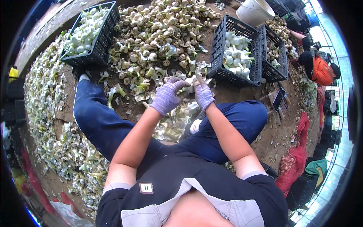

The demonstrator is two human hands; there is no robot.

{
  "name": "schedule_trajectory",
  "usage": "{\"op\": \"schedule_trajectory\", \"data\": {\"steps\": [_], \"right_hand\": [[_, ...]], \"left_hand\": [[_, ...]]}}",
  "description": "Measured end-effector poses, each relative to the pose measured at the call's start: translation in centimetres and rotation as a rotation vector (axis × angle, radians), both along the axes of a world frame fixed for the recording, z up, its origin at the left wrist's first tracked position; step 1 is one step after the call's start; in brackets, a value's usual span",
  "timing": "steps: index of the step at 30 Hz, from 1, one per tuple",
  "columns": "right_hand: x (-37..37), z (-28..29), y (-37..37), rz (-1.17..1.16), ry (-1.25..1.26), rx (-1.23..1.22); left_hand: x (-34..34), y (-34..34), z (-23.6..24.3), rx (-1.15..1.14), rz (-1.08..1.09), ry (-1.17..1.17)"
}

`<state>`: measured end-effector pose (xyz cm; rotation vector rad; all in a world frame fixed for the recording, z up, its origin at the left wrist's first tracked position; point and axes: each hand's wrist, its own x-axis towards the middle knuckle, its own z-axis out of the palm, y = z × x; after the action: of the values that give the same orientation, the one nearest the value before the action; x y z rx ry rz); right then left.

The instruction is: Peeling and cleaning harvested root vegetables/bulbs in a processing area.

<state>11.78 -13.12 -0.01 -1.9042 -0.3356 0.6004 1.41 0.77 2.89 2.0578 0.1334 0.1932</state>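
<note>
Both my hands wear purple-grey knit gloves and meet in front of my crossed legs. A pale garlic bulb (188, 87) sits between them, partly hidden by the fingers. My left hand (167, 96) is closed round its left side. On the other side my right hand (203, 92) pinches at the bulb, with loose skin by its fingertips. Just beyond lies a big heap of unpeeled garlic bulbs (153, 41). Stripped garlic skins (172, 126) litter the ground under my hands.
Black crates of cleaned white garlic stand at far left (107, 36) and right (218, 53). Another black crate (275, 72) holds browner bulbs. A white bucket (254, 13) is behind. A person in orange (322, 70) is at right, near red mesh sacks (289, 164). Peelings (49, 109) cover the left.
</note>
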Motion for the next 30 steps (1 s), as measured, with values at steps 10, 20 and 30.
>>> {"op": "schedule_trajectory", "data": {"steps": [10, 20, 30], "right_hand": [[3.4, 2.9, -2.5, 0.029, 0.727, 0.742], [1.2, 2.0, -1.4, 0.207, 0.247, 0.108], [2.6, 4.2, -2.4, 0.052, 0.515, 0.626]], "left_hand": [[0.6, 1.6, -1.4, -1.315, 0.576, -0.087], [0.3, -0.5, -1.3, -0.381, 0.281, -0.116], [-0.3, 2.5, -2.7, -1.577, 0.437, 0.037]]}}
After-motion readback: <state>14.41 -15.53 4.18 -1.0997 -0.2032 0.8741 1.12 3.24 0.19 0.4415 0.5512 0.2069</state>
